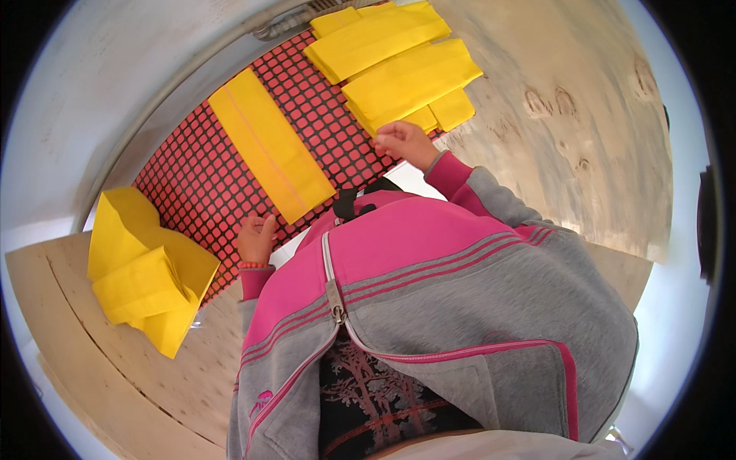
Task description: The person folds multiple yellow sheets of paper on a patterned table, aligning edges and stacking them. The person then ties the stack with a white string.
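The long, folded yellow cloth strip [272, 146] lies flat on a red, black-gridded covering [184, 172] over the pale wooden table [567, 115]. It is probably light, soft, unbreakable; its long edges seem good for holding. The left hand [256, 241] is empty, fingers bent, slightly apart; whether the right hand [406, 144] pinches something, I cannot tell. A whitish wall [77, 100] stands behind.
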Motion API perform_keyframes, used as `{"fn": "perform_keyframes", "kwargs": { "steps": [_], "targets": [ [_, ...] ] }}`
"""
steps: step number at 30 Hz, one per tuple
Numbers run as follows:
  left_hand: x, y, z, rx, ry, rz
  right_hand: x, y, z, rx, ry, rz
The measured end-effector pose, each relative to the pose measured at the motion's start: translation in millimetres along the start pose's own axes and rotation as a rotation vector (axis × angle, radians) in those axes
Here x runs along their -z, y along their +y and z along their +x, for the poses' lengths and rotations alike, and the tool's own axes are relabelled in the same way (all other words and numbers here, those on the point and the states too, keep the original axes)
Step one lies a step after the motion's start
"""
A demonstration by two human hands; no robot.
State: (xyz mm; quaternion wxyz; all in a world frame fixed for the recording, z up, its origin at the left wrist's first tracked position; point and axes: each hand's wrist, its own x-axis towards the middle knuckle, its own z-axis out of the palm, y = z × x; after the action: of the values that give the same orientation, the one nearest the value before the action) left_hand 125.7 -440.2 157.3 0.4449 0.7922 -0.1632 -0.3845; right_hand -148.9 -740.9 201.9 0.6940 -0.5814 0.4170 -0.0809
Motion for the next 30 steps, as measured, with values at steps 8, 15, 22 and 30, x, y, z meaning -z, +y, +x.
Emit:
{"fn": "perform_keyframes", "kwargs": {
  "steps": [8, 15, 22, 30],
  "targets": [
    [-21.8, 49.7, 24.9, -0.296, -0.143, 0.068, 88.4, 15.8, 15.8, -0.073, 0.618, 0.494],
    [-48.1, 34.4, 53.5, -0.171, -0.267, 0.005, 127.3, 31.1, 46.5, -0.152, 0.699, 0.654],
    [-50.7, 15.4, 61.8, -0.034, -0.281, -0.006, 137.5, 15.1, 60.6, -0.272, 0.597, 0.86],
    [-48.8, 22.8, 63.0, -0.004, -0.299, -0.043, 132.8, 10.7, 85.3, -0.144, 0.544, 0.937]
  ]
}}
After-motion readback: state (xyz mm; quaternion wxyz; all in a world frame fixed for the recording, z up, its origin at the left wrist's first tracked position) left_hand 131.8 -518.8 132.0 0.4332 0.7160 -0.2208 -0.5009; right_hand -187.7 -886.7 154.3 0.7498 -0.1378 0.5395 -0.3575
